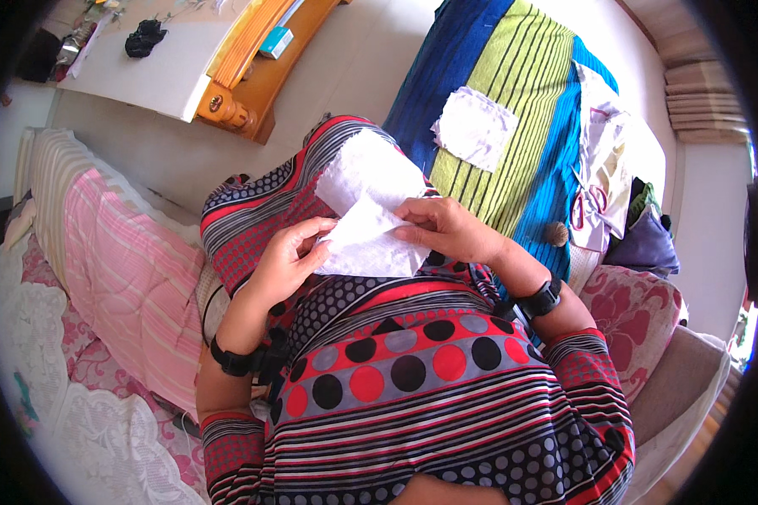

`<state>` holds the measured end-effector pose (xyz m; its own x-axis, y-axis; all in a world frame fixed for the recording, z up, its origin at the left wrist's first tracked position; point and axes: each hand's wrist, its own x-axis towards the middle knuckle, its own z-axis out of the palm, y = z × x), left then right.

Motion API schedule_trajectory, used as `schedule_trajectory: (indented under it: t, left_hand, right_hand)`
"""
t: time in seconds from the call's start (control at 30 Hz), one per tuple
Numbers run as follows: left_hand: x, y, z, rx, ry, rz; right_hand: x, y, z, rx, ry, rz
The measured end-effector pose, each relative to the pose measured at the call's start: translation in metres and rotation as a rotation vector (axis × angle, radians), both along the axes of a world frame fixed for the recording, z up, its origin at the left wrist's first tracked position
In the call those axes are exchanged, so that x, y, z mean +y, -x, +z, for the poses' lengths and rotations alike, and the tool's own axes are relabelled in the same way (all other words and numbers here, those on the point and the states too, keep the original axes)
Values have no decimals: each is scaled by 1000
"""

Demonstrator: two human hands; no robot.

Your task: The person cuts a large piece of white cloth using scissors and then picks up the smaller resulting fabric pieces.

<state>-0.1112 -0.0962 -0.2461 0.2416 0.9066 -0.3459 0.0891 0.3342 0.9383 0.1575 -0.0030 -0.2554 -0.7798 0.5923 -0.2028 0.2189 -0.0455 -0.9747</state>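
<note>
A piece of white cloth (379,243) is held up over my lap, its upper part folded to a point. My left hand (294,255) pinches its left edge between thumb and fingers. On the opposite side, my right hand (445,228) grips the cloth with thumb and forefinger. Another white cloth piece (369,167) with a ragged edge lies flat on my patterned dress (259,224), just beyond my hands and partly covered by the held one. Whether the two pieces are joined cannot be seen.
To the right, a stack of white cloth squares (477,129) lies on a striped cover (530,69). Red-handled scissors (589,205) rest on white fabric (613,151), near a brown ball-like object (556,234). A wooden-edged table (164,82) holds a black crumpled item (145,38). Pink striped bedding (126,271) lies left.
</note>
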Motion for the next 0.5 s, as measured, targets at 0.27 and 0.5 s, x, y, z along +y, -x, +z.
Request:
schedule_trajectory:
  t: [0.27, 0.5]
  left_hand:
    - [-6, 5, -9, 68, -95, 62]
    - [2, 1, -7, 100, -149, 161]
  right_hand:
    - [3, -1, 5, -71, 28, 3]
    - [5, -5, -2, 50, 302, -78]
